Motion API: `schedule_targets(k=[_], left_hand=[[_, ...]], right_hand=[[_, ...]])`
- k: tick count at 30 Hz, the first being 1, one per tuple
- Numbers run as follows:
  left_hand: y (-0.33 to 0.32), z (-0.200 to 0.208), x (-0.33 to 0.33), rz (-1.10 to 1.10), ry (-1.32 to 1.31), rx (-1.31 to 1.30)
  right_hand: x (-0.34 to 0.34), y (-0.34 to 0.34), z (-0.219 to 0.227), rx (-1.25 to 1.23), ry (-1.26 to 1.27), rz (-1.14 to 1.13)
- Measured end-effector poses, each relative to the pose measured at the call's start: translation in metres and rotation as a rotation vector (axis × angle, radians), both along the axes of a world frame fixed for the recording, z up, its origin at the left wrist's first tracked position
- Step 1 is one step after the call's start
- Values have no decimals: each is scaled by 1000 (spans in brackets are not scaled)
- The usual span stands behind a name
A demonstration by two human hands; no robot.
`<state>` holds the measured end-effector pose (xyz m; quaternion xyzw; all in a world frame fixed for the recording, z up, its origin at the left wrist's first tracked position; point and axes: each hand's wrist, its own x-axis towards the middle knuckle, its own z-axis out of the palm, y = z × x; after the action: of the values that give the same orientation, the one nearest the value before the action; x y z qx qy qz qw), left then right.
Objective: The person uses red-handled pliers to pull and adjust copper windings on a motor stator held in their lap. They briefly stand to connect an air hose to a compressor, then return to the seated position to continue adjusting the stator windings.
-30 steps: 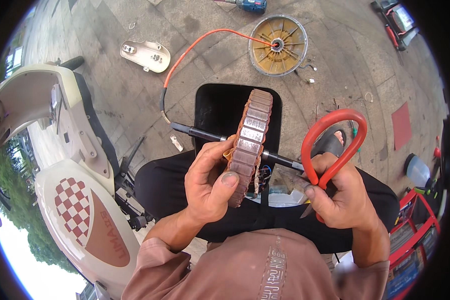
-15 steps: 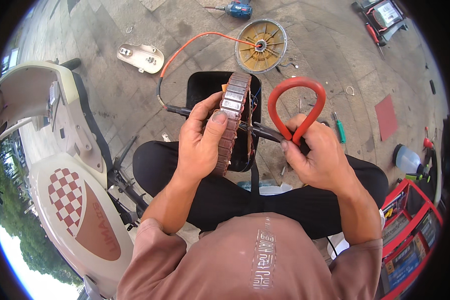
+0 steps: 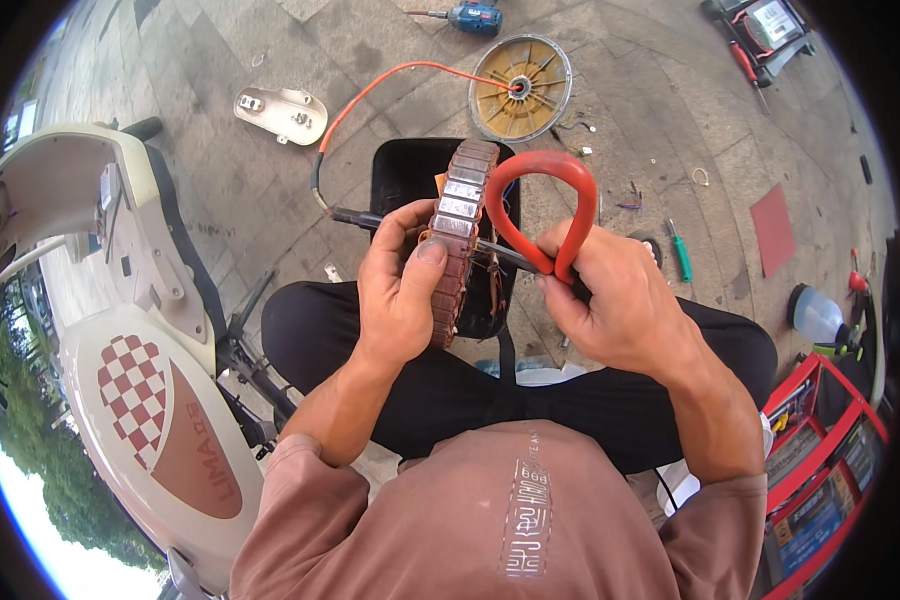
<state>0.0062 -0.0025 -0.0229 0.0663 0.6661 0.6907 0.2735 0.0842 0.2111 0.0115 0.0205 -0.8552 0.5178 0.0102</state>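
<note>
My left hand [image 3: 400, 290] is wrapped round the rim of a motor stator [image 3: 457, 235], thumb on its reddish and bare-metal teeth. The stator stands on edge, and a dark shaft with an orange cable [image 3: 370, 82] sticks out on its left. My right hand [image 3: 615, 290] grips a tool with a big red loop handle [image 3: 587, 195] and dark narrow blades, like scissors. Those blades reach to the stator's right side, near its wires; their tips are hidden. Beneath the stator, between my knees, is a black open bin [image 3: 395, 160].
A round wheel-motor cover [image 3: 520, 90] and a blue power tool [image 3: 475, 18] lie ahead. Left are a cream plastic cover [image 3: 282, 115] and a scooter [image 3: 160, 420]. Right are a green screwdriver [image 3: 680, 255], red sheet [image 3: 772, 230], clear bottle [image 3: 817, 315] and red toolbox rack [image 3: 820, 440].
My right hand and the red-handled tool have moved left, bringing the blades up to the stator. The stator has shifted slightly left in my left hand.
</note>
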Motion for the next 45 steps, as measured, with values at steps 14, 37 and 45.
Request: schedule_targets(k=[14, 37, 45], left_hand=[[-10, -13, -1, -26, 88, -53], [-10, -9, 4, -5, 23, 24], [-10, -7, 2, -13, -6, 44]], right_hand=[[-3, -1, 1, -57, -6, 50], [1, -16, 14, 50, -74, 22], [2, -25, 12, -79, -95, -31]])
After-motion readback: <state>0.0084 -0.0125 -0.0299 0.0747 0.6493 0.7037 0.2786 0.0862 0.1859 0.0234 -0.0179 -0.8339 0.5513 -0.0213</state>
